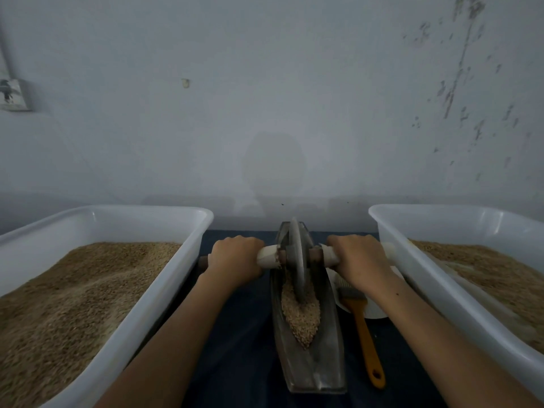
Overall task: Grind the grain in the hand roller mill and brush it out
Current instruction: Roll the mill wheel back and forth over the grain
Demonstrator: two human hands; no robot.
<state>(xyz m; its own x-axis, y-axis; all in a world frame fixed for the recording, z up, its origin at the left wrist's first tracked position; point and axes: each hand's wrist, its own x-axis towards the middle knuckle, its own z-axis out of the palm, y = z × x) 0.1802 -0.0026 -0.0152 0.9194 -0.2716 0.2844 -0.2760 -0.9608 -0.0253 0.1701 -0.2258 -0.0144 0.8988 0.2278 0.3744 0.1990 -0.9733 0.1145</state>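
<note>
In the head view the grinding step is in hand. The left hand (235,260) and the right hand (357,262) each have their grip clamped on a handle of the wheel (295,257), which stands in the trough (309,363) on the bench, on the grain (300,315). Next, I judge, an even roll toward the person; the brush (365,334) lies just beside.

No readable text, label, brand or number appears anywhere; the small wall picture (11,94) at upper left is blurred
</note>
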